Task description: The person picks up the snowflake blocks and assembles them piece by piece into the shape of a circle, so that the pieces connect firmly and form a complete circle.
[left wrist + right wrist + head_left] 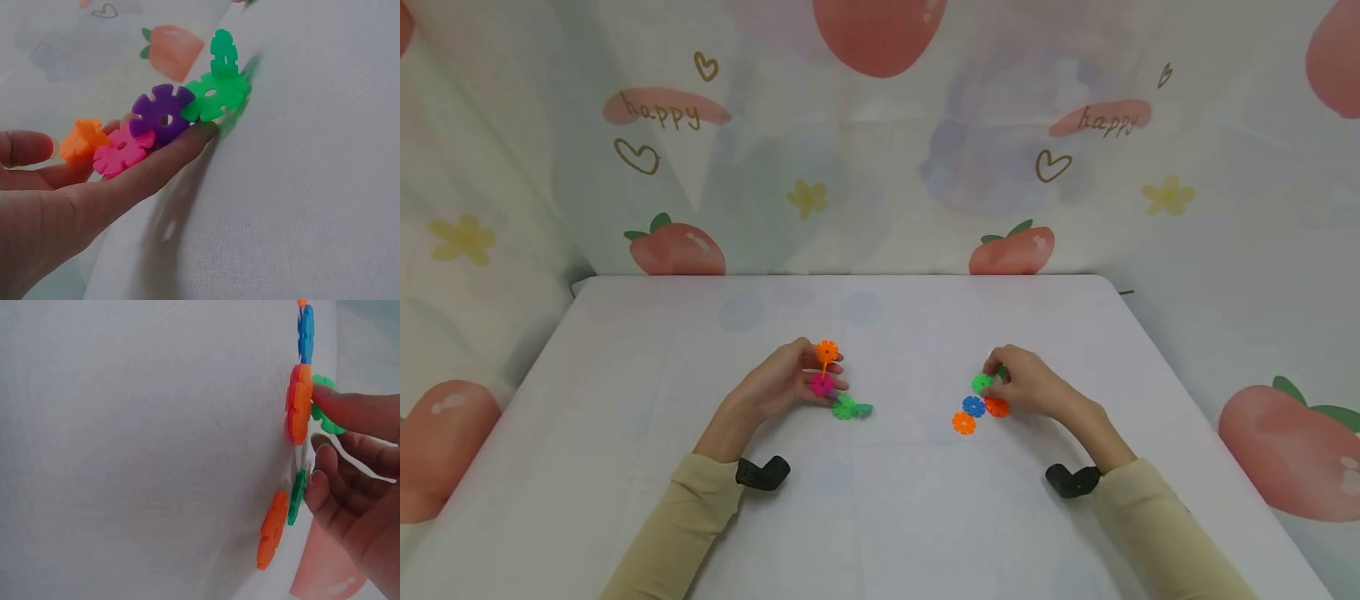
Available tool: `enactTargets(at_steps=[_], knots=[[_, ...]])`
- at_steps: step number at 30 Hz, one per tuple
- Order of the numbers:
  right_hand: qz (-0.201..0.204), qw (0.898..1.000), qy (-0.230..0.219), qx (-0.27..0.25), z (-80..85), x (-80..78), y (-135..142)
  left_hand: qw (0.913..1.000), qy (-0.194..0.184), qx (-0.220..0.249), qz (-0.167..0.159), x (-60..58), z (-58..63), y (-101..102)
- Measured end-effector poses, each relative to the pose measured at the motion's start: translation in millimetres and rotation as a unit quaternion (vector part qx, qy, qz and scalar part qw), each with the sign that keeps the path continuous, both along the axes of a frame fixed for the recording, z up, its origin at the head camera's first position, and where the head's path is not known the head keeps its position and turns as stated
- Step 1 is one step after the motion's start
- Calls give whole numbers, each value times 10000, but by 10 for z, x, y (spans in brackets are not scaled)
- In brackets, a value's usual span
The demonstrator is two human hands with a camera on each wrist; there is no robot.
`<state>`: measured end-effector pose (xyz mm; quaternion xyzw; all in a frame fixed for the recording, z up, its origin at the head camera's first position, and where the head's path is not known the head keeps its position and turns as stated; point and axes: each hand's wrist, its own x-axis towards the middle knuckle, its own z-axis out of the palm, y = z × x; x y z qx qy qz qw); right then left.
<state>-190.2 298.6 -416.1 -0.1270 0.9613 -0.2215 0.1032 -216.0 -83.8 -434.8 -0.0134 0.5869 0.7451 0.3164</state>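
Note:
My left hand (777, 382) holds a linked chain of plastic snowflake discs over the left of the table. Along it run an orange disc (78, 147), a pink disc (112, 159), a purple disc (147, 119) and two green discs (215, 103), one standing upright. The chain lies along the fingers, thumb beside the orange end. My right hand (1032, 385) pinches a second group by its light green disc (981, 383). Around that are a blue disc (973, 406), an orange disc (964, 423) and a red-orange disc (997, 407). A darker green disc (297, 497) shows near the curled fingertips.
Both hands are above a table with a white cloth (880, 508). Behind it hangs a curtain (880, 167) printed with fruit, hearts and flowers. Black devices are strapped to the left wrist (763, 473) and right wrist (1072, 481).

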Motion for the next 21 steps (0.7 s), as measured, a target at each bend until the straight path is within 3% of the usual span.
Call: enactTargets(at_steps=[3, 12, 21], knots=[[17, 9997, 34, -224, -9, -9, -6, 10000, 59, 5, -9, 4, 20, 2], [264, 9925, 317, -1146, -50, -82, -279, 9935, 883, -690, -218, -5, -7, 3], [470, 9787, 282, -1976, -57, -218, -795, 9914, 1040, -782, -168, 2, -19, 21]])
